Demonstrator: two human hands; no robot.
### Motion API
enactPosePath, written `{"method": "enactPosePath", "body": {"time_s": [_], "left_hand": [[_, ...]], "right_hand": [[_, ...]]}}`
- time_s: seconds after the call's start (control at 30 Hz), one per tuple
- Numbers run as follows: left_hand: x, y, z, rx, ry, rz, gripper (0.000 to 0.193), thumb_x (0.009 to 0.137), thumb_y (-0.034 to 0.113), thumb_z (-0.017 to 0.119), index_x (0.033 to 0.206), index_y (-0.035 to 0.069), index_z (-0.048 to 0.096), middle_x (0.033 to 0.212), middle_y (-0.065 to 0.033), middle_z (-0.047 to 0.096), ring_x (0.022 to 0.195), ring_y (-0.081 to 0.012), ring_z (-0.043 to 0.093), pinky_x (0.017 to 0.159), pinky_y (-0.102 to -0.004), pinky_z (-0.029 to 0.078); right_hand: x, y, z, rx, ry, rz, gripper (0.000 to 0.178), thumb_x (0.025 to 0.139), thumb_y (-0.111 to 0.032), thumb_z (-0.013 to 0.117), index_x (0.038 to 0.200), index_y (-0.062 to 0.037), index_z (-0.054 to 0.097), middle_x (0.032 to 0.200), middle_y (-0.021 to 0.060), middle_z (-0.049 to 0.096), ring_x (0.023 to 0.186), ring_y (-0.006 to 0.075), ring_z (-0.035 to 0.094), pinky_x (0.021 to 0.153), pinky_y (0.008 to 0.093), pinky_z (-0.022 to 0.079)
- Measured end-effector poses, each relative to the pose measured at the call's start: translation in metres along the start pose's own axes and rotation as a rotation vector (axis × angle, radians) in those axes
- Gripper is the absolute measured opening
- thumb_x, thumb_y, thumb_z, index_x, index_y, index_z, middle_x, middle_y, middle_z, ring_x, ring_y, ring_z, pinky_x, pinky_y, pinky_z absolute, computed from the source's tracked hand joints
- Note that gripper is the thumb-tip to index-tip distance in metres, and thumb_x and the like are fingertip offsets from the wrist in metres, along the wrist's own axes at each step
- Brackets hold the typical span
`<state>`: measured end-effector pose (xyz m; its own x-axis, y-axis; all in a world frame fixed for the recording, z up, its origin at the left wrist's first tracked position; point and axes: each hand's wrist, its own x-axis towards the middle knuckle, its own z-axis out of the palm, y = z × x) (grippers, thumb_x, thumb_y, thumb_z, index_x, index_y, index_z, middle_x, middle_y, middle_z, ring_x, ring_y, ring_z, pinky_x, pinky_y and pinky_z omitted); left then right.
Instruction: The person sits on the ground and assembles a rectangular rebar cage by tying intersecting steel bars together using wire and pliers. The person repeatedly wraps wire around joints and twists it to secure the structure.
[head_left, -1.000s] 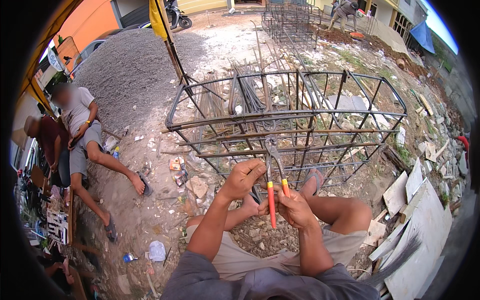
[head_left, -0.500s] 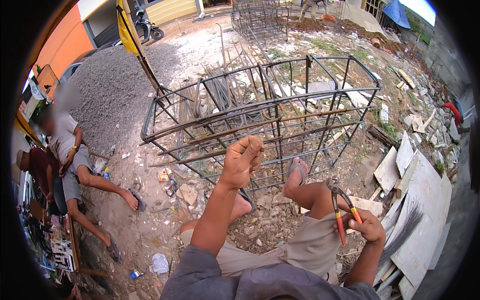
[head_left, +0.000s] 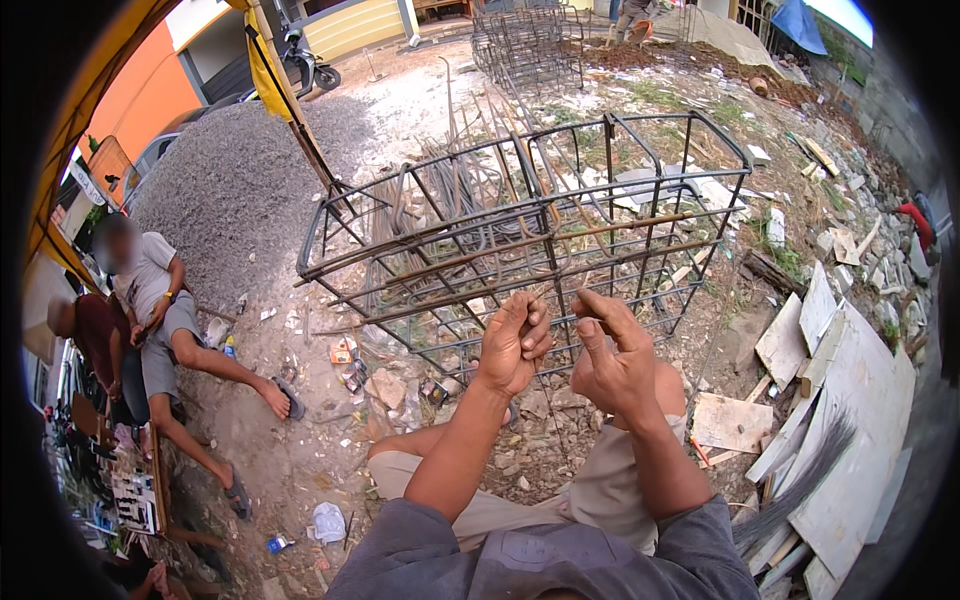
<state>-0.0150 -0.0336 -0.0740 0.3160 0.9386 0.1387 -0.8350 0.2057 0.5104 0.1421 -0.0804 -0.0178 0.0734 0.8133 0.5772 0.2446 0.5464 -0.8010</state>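
Note:
A rusty rebar cage (head_left: 600, 215) lies on its side on the gravel in front of me. My left hand (head_left: 515, 345) is raised at its near face, fingers curled shut around a thin tie wire (head_left: 556, 425) that hangs down below it. Close beside it, my right hand (head_left: 612, 362) pinches the same wire's upper end between thumb and fingers. The two hands almost touch. Orange-handled pliers (head_left: 700, 455) lie on the ground by my right knee. I sit with my legs folded under the cage's edge.
A bundle of thin wires (head_left: 800, 480) and stacked boards (head_left: 850, 440) lie to my right. Two people (head_left: 150, 320) sit on the left beside a gravel heap (head_left: 230, 180). More rebar cages (head_left: 530, 45) and a scooter (head_left: 305, 65) stand farther back.
My right hand has left the pliers on the ground at my right and come back up to the left hand. The left hand stayed at the cage.

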Motion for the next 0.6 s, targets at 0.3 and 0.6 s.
{"method": "enactPosePath", "body": {"time_s": [0.3,0.6], "left_hand": [[-0.019,-0.031,-0.003,0.358,0.138,0.034,0.022,0.105,0.035,0.054,0.103,0.014,0.059,0.072,0.0087,0.052,0.051,-0.0004,0.036,0.044,-0.0180,0.026],[-0.021,-0.028,0.003,0.356,0.126,0.052,0.015,0.103,0.025,0.060,0.098,0.011,0.058,0.069,0.0078,0.046,0.050,-0.0010,0.034,0.043,-0.0190,0.025]], "right_hand": [[0.033,0.025,0.039,-0.071,-0.091,-0.123,0.010,0.098,-0.007,0.063,0.103,0.0011,0.067,0.085,0.0054,0.069,0.078,0.0105,0.064,0.067,0.0277,0.051],[0.030,0.039,0.026,0.616,-0.075,0.452,0.010,0.101,-0.012,0.061,0.099,-0.0021,0.063,0.081,-0.0004,0.065,0.066,0.0036,0.054,0.056,0.0204,0.045]]}}
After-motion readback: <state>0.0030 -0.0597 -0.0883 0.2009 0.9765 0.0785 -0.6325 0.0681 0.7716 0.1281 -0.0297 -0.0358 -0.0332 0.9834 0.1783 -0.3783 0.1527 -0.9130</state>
